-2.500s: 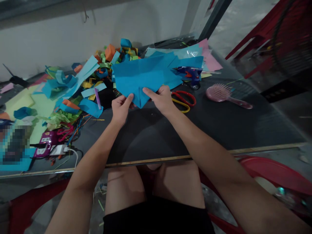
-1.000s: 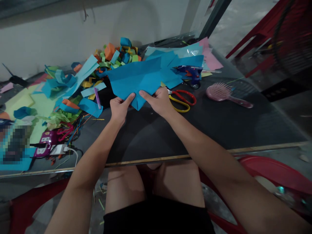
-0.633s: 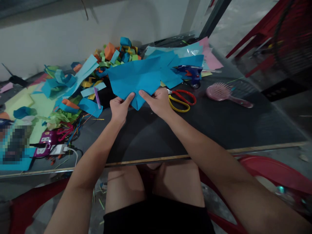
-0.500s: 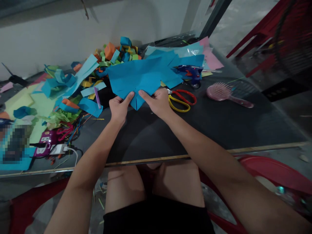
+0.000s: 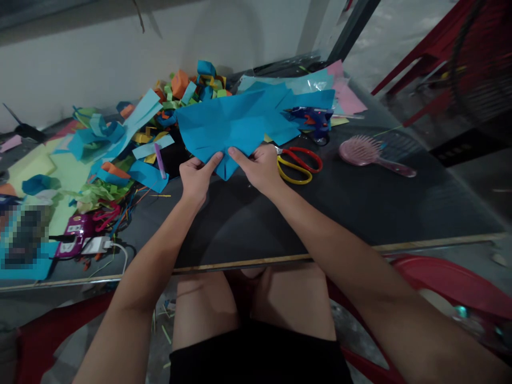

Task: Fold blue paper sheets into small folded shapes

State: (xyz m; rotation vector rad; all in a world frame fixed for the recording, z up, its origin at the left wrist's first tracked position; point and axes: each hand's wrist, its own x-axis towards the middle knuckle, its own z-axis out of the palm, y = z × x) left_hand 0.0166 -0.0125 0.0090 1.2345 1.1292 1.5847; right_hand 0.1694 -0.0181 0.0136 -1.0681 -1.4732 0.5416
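A creased sheet of blue paper (image 5: pixel 224 124) is held up between my two hands, its lower corner pointing toward me. My left hand (image 5: pixel 199 173) pinches the near left edge, thumb on top and fingers hidden underneath. On the other side of that corner, my right hand (image 5: pixel 258 166) grips the edge the same way, its thumb close to the left one. Scissors (image 5: pixel 300 164) with red and yellow handles lie just right of my right hand. More blue sheets (image 5: pixel 280 114) and a blue glue gun (image 5: pixel 314 120) rest behind it.
Folded paper pieces (image 5: pixel 180 85) pile up at the back. Paper scraps (image 5: pixel 96 133) cover the left side, near a purple power strip (image 5: pixel 76 234) with a white charger (image 5: pixel 96 245). A pink hairbrush (image 5: pixel 360 151) lies at right. The black table's front edge (image 5: pixel 244 265) crosses above my legs.
The paper's surface has buckled slightly, with more creases showing near my thumbs. Both hands keep their grip and have barely shifted.
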